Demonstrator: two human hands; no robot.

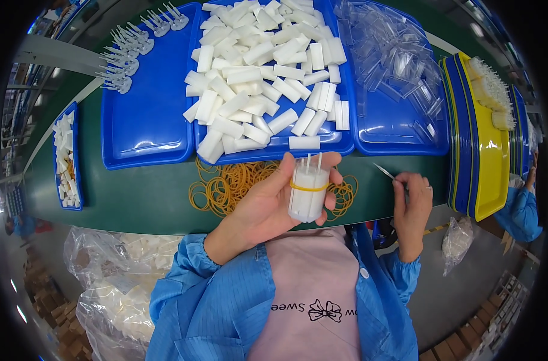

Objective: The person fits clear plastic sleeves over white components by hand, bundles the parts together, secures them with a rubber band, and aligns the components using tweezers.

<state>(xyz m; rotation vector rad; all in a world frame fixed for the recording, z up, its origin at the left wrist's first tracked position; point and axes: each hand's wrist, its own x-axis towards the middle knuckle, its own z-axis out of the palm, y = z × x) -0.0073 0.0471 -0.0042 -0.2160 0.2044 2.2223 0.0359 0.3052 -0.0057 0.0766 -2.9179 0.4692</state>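
Note:
My left hand is closed round a short white cylindrical bundle with thin white prongs sticking up from its top. A yellow rubber band circles the bundle's upper part. To the right, my right hand pinches a slim, pointed metal tool, perhaps tweezers, its tip angled up and left over the green table. Loose tan rubber bands lie in a heap behind my left hand, and a smaller pile of rubber bands sits just right of the bundle.
Ahead stands a blue tray heaped with white blocks. A blue tray with pronged white pieces is left of it; another holds clear plastic pieces. Stacked trays stand right, a narrow blue tray far left.

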